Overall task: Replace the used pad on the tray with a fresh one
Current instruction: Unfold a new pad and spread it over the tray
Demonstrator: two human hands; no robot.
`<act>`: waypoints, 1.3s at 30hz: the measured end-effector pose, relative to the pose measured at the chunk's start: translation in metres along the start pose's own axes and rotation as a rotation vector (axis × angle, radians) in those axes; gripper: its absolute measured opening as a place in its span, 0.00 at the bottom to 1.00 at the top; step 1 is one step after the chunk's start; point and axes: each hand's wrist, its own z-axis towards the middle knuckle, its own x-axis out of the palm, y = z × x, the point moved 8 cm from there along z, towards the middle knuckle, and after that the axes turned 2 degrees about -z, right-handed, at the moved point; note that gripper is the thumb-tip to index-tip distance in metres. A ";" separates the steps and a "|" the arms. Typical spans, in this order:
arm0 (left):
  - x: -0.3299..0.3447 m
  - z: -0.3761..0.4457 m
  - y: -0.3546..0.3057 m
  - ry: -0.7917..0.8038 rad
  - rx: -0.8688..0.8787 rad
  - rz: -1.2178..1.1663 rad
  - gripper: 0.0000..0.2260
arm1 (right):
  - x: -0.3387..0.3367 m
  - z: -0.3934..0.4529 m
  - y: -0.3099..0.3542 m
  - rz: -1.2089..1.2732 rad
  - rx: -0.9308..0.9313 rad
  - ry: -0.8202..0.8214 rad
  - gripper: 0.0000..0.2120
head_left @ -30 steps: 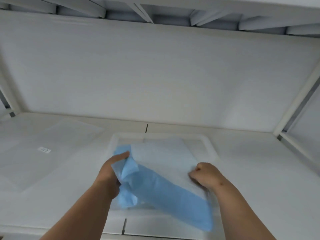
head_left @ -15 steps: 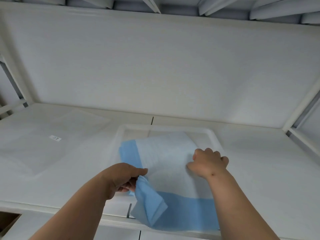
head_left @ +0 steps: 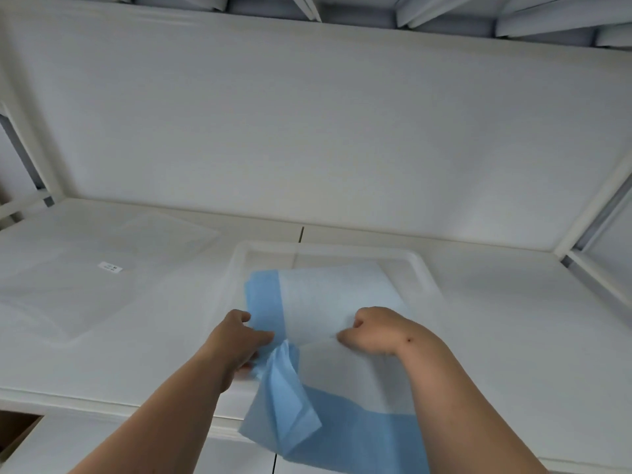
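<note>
A pad (head_left: pixel 335 302), white in the middle with blue borders, lies partly unfolded over a shallow white tray (head_left: pixel 420 265) on the shelf. My left hand (head_left: pixel 239 340) pinches the pad's blue left border, where a folded blue flap hangs down past the shelf's front edge. My right hand (head_left: pixel 376 330) grips the white middle of the pad, fingers closed into the sheet. The pad's near blue edge droops over the tray's front rim, hiding it.
A flat clear plastic bag (head_left: pixel 102 275) with a small white label lies on the shelf to the left of the tray. A white back wall and side posts enclose the shelf. A brown opening (head_left: pixel 17 429) shows below the shelf's front edge at the left.
The pad has opened further: its blue left border now lies flat on the tray. Both hands have moved forward and slightly apart, and the view has tilted.
</note>
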 end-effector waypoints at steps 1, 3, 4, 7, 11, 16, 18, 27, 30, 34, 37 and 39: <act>0.000 0.001 0.002 0.000 -0.019 0.008 0.28 | 0.004 -0.003 0.007 0.019 -0.043 0.035 0.16; 0.001 0.003 0.004 0.020 -0.039 0.030 0.20 | 0.006 -0.010 0.016 0.024 -0.099 0.085 0.17; 0.000 0.005 0.004 0.011 -0.029 0.045 0.11 | 0.005 -0.014 0.020 0.017 -0.113 0.099 0.17; -0.001 0.007 -0.001 -0.029 0.023 0.093 0.14 | -0.003 -0.023 0.027 -0.007 -0.130 0.093 0.19; 0.001 0.004 -0.023 -0.076 0.166 0.130 0.17 | -0.016 -0.025 0.035 0.159 -0.149 0.011 0.14; 0.006 -0.006 -0.047 0.001 0.217 -0.134 0.10 | -0.015 -0.024 0.043 0.315 -0.152 -0.026 0.18; 0.017 -0.011 -0.057 0.108 0.239 -0.184 0.10 | -0.008 -0.023 0.048 0.383 -0.149 0.019 0.26; 0.058 -0.035 -0.084 0.264 0.372 -0.075 0.04 | -0.005 -0.023 0.076 0.537 -0.265 -0.081 0.06; 0.059 -0.034 -0.083 0.240 0.402 -0.051 0.05 | -0.005 -0.011 0.057 0.590 -0.096 -0.196 0.10; 0.017 -0.012 -0.070 -0.131 0.381 0.018 0.05 | 0.007 -0.003 0.022 0.941 0.112 -0.223 0.10; -0.011 0.009 -0.036 -0.280 0.187 0.153 0.20 | 0.005 -0.004 0.012 1.073 0.149 -0.228 0.09; -0.013 0.015 -0.018 -0.247 0.096 0.264 0.26 | 0.000 -0.005 0.011 1.087 0.134 -0.240 0.09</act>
